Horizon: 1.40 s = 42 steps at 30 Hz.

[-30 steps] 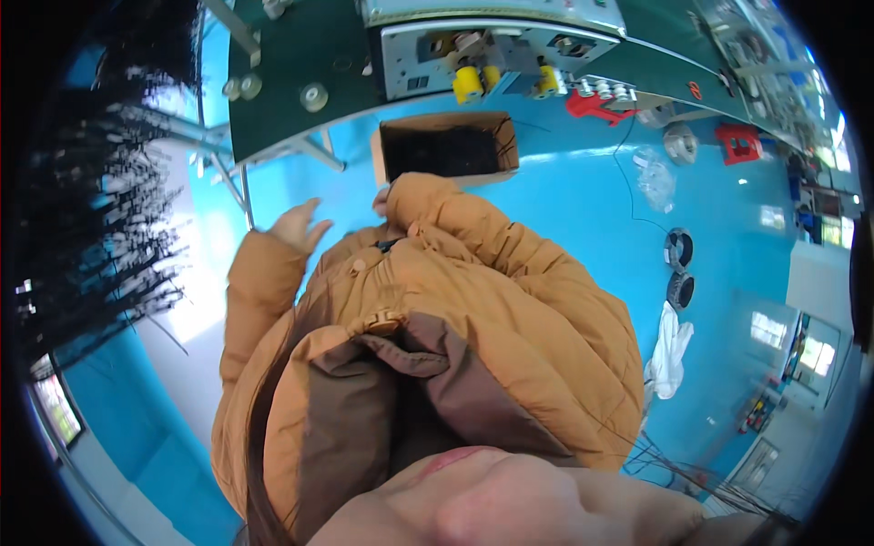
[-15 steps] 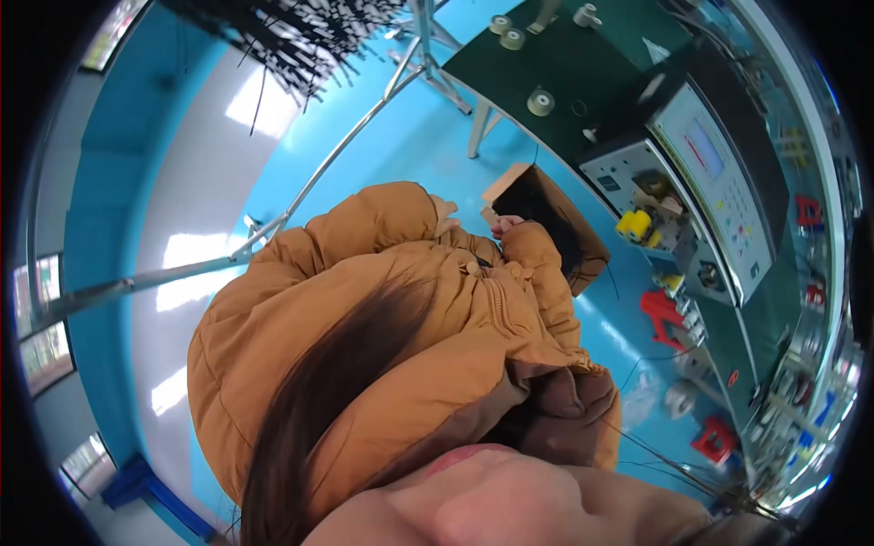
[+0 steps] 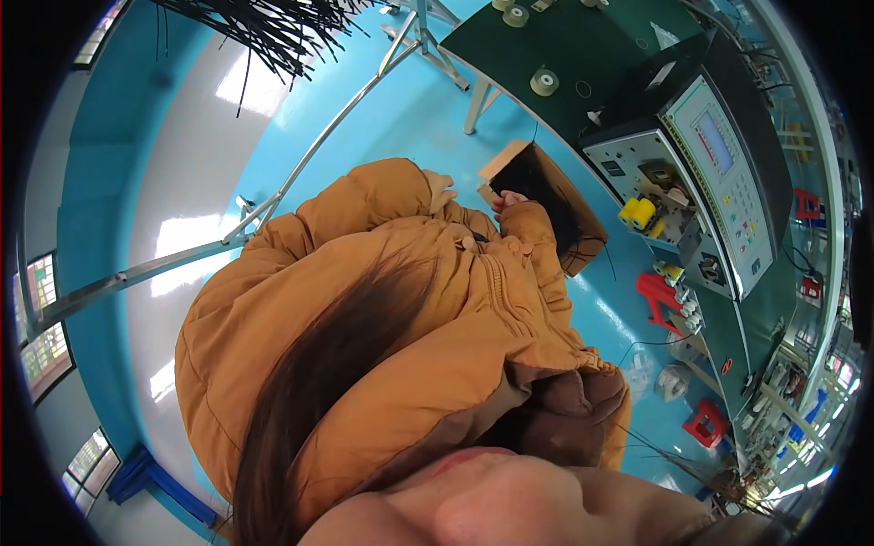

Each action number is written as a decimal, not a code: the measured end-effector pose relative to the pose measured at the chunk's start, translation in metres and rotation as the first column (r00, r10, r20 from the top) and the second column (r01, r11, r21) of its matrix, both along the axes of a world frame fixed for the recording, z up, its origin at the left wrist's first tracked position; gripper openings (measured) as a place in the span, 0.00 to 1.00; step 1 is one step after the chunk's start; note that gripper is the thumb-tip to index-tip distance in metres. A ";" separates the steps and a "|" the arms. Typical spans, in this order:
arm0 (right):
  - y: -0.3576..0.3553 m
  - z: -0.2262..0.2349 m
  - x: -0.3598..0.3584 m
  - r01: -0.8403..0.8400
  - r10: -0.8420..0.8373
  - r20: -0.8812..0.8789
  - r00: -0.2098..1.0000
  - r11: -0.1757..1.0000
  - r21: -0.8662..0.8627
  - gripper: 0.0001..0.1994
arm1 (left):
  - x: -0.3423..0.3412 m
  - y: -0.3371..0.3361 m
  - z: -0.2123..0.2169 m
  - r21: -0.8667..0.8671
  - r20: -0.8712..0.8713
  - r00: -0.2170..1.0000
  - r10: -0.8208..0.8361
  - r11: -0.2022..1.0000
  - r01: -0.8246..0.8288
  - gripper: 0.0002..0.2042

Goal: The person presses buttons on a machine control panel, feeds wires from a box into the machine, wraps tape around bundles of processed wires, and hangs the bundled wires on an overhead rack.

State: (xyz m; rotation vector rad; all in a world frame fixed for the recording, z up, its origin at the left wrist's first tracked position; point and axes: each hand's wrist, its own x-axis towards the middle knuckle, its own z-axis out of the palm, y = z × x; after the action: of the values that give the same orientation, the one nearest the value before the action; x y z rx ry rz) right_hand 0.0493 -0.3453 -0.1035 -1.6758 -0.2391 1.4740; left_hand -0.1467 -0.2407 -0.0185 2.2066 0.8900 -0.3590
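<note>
A cardboard box with black strands inside, probably cables, is in front of me, below the green table's edge. My right hand is at the box's near left corner, its fingers curled against a cardboard flap. Partly covered by a puffy brown sleeve, my left hand is to the left of the box and apart from it. Its visible fingers are stretched out, and nothing shows in them.
On the right, a green table carries a machine with a screen and several tape rolls. Red stools stand below. A metal rack bar crosses on the left; black cables hang at the top.
The view has shifted slightly, so the hanging cables and the table's tape rolls appear higher. My hands keep nearly the same places beside the box.
</note>
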 end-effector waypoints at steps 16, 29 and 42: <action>0.015 -0.037 0.071 0.208 -0.166 -0.500 0.850 0.978 0.030 0.18 | -0.002 0.072 0.029 0.061 0.203 0.977 -0.065 0.997 0.054 0.17; 0.050 0.025 0.024 0.308 -0.216 -0.219 0.951 0.673 0.672 0.27 | -0.033 0.067 0.021 0.038 0.074 0.997 0.019 0.999 -0.022 0.18; 0.074 -0.025 0.063 0.417 -0.479 0.221 0.849 0.866 0.275 0.14 | -0.069 0.061 -0.030 0.051 0.063 0.982 0.176 0.982 -0.180 0.15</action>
State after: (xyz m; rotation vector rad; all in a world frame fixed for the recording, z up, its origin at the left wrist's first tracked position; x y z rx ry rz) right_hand 0.1126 -0.2708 -0.1284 -1.6202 -0.1383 0.8238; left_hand -0.2160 -0.1801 -0.0485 2.1569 1.0678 -0.1849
